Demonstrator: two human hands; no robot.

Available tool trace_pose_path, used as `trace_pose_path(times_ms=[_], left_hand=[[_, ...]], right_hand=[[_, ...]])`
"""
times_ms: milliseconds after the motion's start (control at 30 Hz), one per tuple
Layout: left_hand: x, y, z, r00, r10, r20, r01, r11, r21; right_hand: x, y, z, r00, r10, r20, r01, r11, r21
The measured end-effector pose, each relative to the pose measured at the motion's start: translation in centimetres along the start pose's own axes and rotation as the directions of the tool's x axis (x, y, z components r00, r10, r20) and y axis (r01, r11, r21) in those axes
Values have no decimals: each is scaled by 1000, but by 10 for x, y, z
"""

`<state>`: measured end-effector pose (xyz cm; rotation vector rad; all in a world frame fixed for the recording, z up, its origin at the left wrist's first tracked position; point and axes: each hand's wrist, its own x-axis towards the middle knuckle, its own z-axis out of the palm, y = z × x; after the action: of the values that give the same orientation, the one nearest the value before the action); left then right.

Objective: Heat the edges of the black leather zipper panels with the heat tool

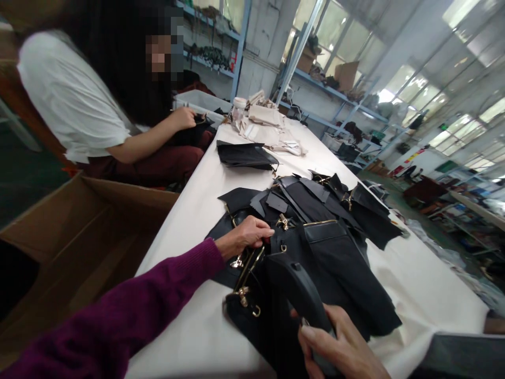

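My left hand (246, 235), in a purple sleeve, is closed on the black bag parts with gold hardware (252, 263) at the near end of a pile of black leather pieces (315, 221). My right hand (339, 345) at the bottom edge wraps its fingers round a black bag strap (300, 287) that curves up from the pile. Gold zips and rings show between the two hands.
The pieces lie on a long white table (426, 268). A folded black piece (242, 155) and beige pieces (268, 129) lie farther along. A person in a white top (71, 95) sits at the left side. An open cardboard box (79, 237) stands left of the table. Shelves line the back.
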<state>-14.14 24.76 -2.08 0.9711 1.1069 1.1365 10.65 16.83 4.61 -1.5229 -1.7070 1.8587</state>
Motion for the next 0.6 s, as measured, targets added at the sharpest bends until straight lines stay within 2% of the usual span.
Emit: trace_pose_path(times_ms=[100,167,300,367,433,500,567,600], left_hand=[[0,-2,2,1000,11,-8,-11,1000,24],[1,-3,2,1000,-26,10,26,999,20],[5,-7,0,994,-58,91,54,997,52],[7,-10,-1,993,-58,102,45,992,120],[9,-12,-1,998,3,62,-20,964,266],[10,-13,-1,986,168,2,-147,851,504],[9,-11,2,925,381,6,-258,615,745],[8,-9,4,886,463,35,-283,479,831]], right_hand=[[4,-5,-5,995,0,99,-9,996,90],[9,-10,-7,993,-51,109,31,983,180],[24,-22,-12,971,-225,75,198,942,271],[27,-27,-19,966,-254,40,234,933,273],[24,-29,-27,968,-252,0,242,927,286],[15,-27,-37,971,-240,-12,233,926,296],[5,-20,-46,974,-228,-9,221,930,293],[0,-15,-51,975,-215,-48,220,942,253]])
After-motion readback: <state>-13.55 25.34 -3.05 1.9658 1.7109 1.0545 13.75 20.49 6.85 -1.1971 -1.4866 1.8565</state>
